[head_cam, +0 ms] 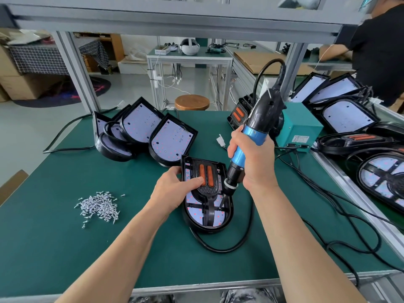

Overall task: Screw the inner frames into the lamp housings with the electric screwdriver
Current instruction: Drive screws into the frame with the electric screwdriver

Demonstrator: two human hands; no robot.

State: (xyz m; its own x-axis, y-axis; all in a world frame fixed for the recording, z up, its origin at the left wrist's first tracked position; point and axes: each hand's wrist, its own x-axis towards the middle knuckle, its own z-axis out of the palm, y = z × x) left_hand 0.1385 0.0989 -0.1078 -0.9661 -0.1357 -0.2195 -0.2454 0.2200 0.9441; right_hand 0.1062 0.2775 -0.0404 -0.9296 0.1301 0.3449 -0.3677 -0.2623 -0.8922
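At the centre of the frame a lamp housing (207, 197) lies on the green bench (54, 248), its black inner frame (206, 182) seated inside. The left hand (175, 186) steadies it, fingers (195, 181) curled over the left edge and thumb pressing the frame. The right hand (251, 158) grips the blue electric screwdriver (247, 145), fingers wrapped round its barrel, its bit down at the frame's right side; loose screws (99, 206) lie at lower left.

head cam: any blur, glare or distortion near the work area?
Head view: wide-angle lens bows the grey aluminium overhead beam and the edges of the green bench mat; top-left corner motion-smeared; light soft, shadows faint; black lamp housing, blue-and-black electric screwdriver and silver screw pile are sharp, no glare.
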